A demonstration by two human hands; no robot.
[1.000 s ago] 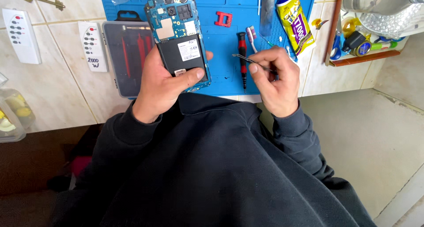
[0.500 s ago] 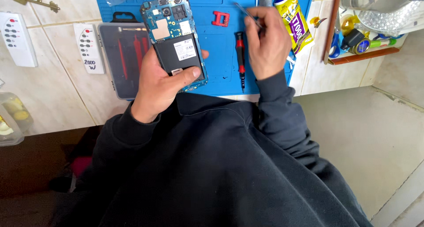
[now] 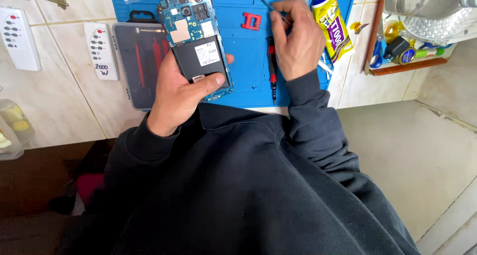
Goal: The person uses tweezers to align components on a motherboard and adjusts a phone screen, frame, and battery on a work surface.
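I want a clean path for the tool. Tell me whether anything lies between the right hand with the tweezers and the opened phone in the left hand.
Nothing visible blocks it. The right hand holds the tweezers above the blue mat, right of the opened phone gripped by the left hand. Between them lie only bare mat and a small red part, flat and farther up.

Opened phone (image 3: 196,46) on mat (image 3: 243,81), tool case (image 3: 136,66) left, screwdriver (image 3: 272,71) and glue tube (image 3: 332,24) right

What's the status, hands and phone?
Left hand grips opened phone. Right hand holds tweezers over blue mat. Screwdriver lies beside it.
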